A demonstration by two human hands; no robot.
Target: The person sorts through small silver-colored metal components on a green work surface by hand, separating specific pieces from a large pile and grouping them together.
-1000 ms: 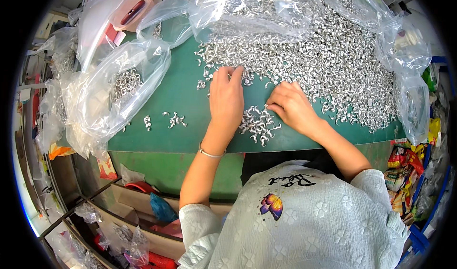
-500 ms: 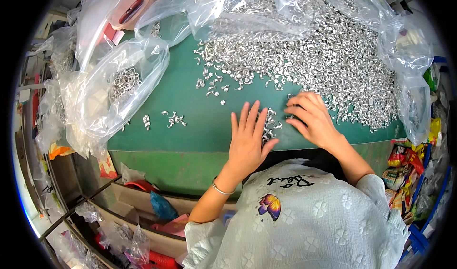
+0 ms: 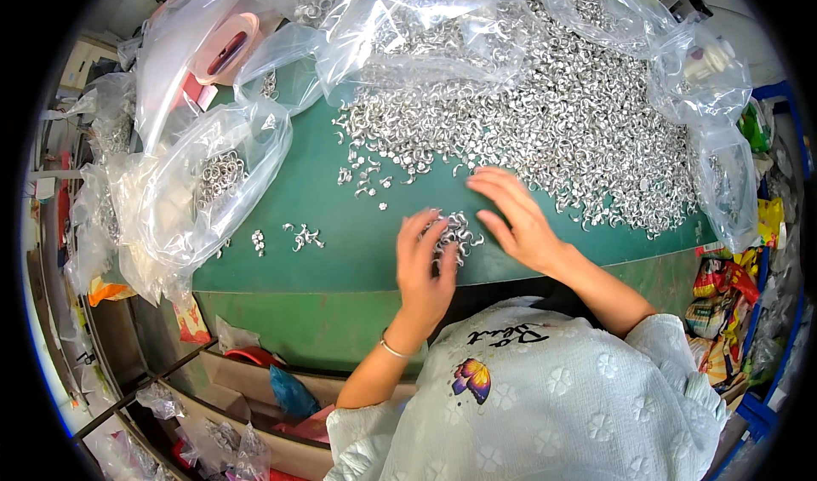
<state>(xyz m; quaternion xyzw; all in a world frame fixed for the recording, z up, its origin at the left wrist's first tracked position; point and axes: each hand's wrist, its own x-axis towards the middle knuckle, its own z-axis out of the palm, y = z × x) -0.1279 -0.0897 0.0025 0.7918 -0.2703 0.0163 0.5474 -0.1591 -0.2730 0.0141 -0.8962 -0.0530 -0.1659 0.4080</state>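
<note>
A small cluster of silver, curved metal pieces (image 3: pixel 460 236) lies on the green tabletop between my two hands. Against its left side is my left hand (image 3: pixel 422 268), fingers bent and apart, the tips slightly blurred; no piece shows in its grasp. My right hand (image 3: pixel 526 232) reaches in from the right with fingers stretched out and the thumb apart, holding nothing visible. Its fingertips are close to the near edge of a large heap of similar silver pieces (image 3: pixel 545 132). Further left lie two little groups, one of curved pieces (image 3: pixel 306 237) and one of small knobbly pieces (image 3: pixel 259 243).
Clear plastic bags (image 3: pixel 425 30) cover part of the heap's far side. At the left an open bag holds silver rings (image 3: pixel 221 177), with a pink container (image 3: pixel 225 48) behind it. Below the table edge is an open drawer (image 3: pixel 247 396); colourful packets (image 3: pixel 719 298) stand at the right.
My left hand has drawn back off the small cluster and bent its fingers. My right hand has shifted left and straightened its fingers. The whole view has shifted slightly.
</note>
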